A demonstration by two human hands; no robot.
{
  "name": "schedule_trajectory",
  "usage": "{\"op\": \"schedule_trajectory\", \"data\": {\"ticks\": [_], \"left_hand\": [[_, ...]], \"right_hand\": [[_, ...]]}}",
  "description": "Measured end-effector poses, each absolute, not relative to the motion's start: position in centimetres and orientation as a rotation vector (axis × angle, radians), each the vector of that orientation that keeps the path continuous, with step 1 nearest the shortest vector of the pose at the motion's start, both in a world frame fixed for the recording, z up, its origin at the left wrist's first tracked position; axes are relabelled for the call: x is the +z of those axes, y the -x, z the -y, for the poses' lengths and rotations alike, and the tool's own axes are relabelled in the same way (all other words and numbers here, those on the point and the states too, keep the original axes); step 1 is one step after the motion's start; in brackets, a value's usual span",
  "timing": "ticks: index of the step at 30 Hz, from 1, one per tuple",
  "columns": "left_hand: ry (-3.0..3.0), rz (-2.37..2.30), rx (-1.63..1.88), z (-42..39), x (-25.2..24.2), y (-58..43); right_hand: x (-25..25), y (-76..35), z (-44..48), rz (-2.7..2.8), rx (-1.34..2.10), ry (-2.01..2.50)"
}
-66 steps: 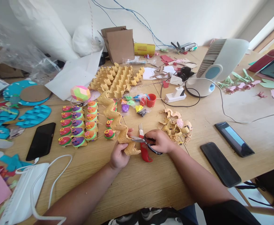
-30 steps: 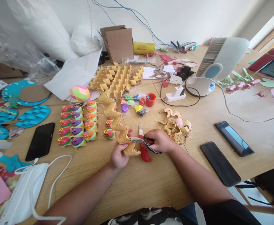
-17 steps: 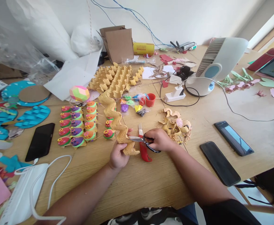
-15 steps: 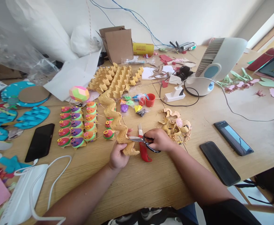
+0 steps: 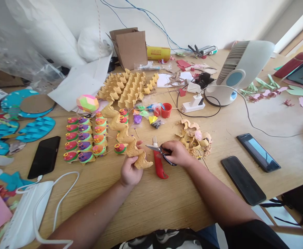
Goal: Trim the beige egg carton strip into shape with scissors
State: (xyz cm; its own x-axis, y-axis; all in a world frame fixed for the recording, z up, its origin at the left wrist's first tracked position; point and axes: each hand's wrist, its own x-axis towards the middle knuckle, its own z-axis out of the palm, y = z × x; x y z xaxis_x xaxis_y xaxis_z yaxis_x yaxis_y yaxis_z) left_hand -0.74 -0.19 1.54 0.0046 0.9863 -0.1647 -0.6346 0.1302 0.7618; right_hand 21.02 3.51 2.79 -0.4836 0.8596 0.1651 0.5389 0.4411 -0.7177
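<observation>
Strip: here's the egg-carton strip [image 5: 122,135], tan moulded pulp, grainy all over, rippling in blunt peaks and dips, its near end ragged, slanting over the table [image 5: 156,207] between rows of painted cups [image 5: 85,138].
Left hand: my left hand [image 5: 131,171] is curled round that near end, thumb on one side, fingertips peeping out on the other.
Right hand: my right hand [image 5: 178,153] is wrapped round the dark handles of the scissors [image 5: 157,149], smooth metal blades pointing at the strip, just beside it.
Cutter: a glossy red cutter [image 5: 160,167] lies beneath the scissors on the wood grain.
Cups: rounded little domes in red, purple and orange, banded green.
Scraps: curled, torn pulp scraps [image 5: 190,141] and crumbs, heaped beyond my right wrist.
</observation>
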Motion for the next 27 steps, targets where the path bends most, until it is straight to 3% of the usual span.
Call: {"op": "schedule_trajectory", "data": {"ticks": [16,27], "left_hand": [[-0.523,-0.8,1.66,-0.3,1.69,0.55],[-0.626,-0.853,1.642,-0.04,1.85,0.66]], "right_hand": [[3.33,-21.12,-3.41,2.464,0.842,1.009],[3.48,-21.21,-3.49,2.532,0.785,1.038]]}}
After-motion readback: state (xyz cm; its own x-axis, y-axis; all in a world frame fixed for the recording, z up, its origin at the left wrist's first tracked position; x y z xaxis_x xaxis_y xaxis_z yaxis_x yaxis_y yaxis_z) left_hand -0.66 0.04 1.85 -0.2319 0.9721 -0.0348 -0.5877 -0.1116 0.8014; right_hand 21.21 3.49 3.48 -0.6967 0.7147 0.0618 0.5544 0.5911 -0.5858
